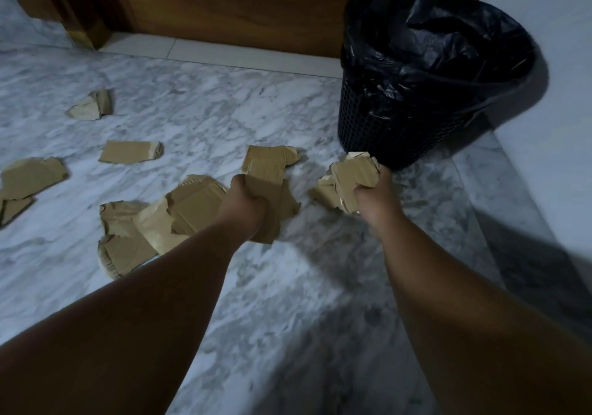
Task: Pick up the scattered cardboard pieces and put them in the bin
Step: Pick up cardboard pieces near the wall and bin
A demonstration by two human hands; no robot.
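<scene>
Torn brown cardboard pieces lie scattered over the marble floor. My left hand (245,205) grips a long cardboard piece (264,171) near the middle of the view. My right hand (374,195) grips a crumpled bunch of cardboard (350,179) just in front of the bin's base. The black mesh bin (378,117) with a black plastic liner (448,40) stands at the upper right, its mouth open. A large torn piece (141,232) lies left of my left arm. Smaller pieces lie at the left (32,177), centre left (129,152) and further back (91,105).
A wooden door (224,5) and its frame (73,14) close off the far side. A pale wall (551,62) runs along the right, right behind the bin. Grey-veined marble floor (288,302) spreads below my arms.
</scene>
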